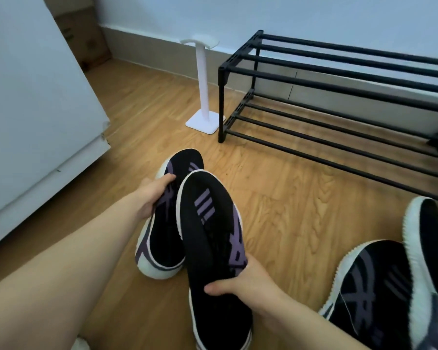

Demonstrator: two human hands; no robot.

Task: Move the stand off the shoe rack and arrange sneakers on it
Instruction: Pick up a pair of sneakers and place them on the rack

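Nearest: right hand (248,281) clamped on the heel end of one black knit sneaker (208,223), thumb across the collar, toe pointing away and up. Just beyond: left hand (153,195) wrapped over the side of its mate (162,218), fingers on the purple strapping; the two shoes touching along their inner sides. Second pair (390,281) low right, on or near the floor, partly cut by the frame edge.

Materials: soft black fabric uppers, purple stripes, thick white foam soles with textured rims. Wood-grain laminate floor (288,198), smooth-looking. Shoe rack (339,79) of thin black round bars in two tiers, both bare. White stand (204,79) already on the floor just left of the rack: slim upright post, flat square base, curved top arm.

Risks, judged from here:
- Heel-only grip on a floppy upper: toe likely to droop or twist on the carry.
- Gaps between round bars: a sole set askew could tip or slip through.
- Stand tall and narrow on a small base, close to the rack's corner post: likely to topple if a passing shoe or forearm clips it.
- Both hands loaded: no spare hand to steady anything.
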